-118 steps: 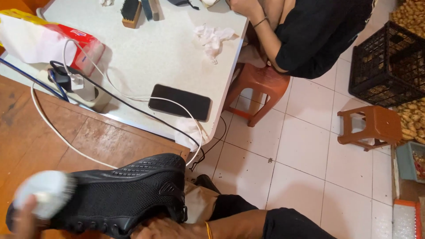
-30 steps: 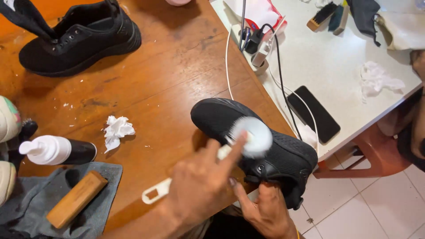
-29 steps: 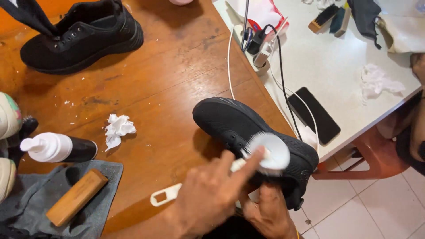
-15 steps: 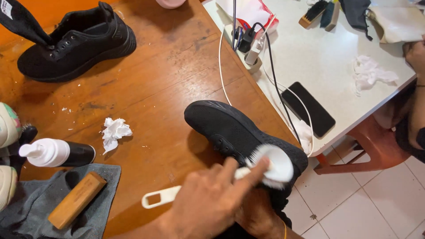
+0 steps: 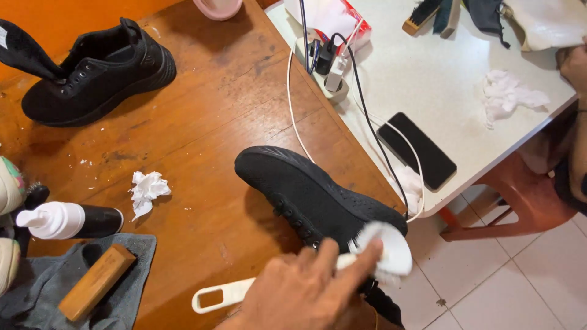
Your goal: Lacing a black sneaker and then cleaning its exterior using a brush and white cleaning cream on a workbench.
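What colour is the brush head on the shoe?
White; the brush rests on the black shoe, seen in the head view.

Shoe's heel [image 5: 367, 223] behind brush, left hand perhaps hidden.

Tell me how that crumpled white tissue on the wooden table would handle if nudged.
The crumpled tissue looks very light and floppy, so it would likely slide or tumble. Its loose folds suggest it squashes easily. It lies apart from the black bottle, so nothing braces it.
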